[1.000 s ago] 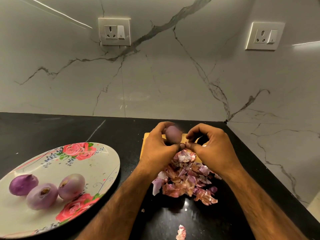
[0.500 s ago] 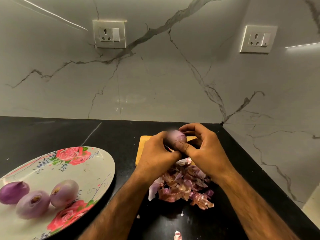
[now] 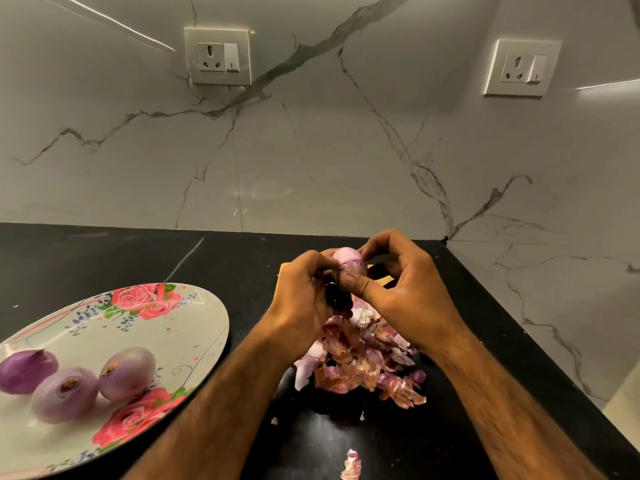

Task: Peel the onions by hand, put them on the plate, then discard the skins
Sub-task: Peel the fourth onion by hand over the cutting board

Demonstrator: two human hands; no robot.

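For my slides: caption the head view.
Left hand and right hand peel an onion over skins; three peeled onions on plate.

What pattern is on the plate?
Pink-red roses with green leaves and small blue sprigs on a pale plate; head view, the only one.

Counter gap [image 3: 250, 299] between plate [image 3: 221, 336], skin pile [image 3: 360, 365].

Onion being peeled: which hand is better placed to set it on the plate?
Left, likely. Both hands grip the onion, but the plate lies left of the left hand; the right hand would cross the left forearm.
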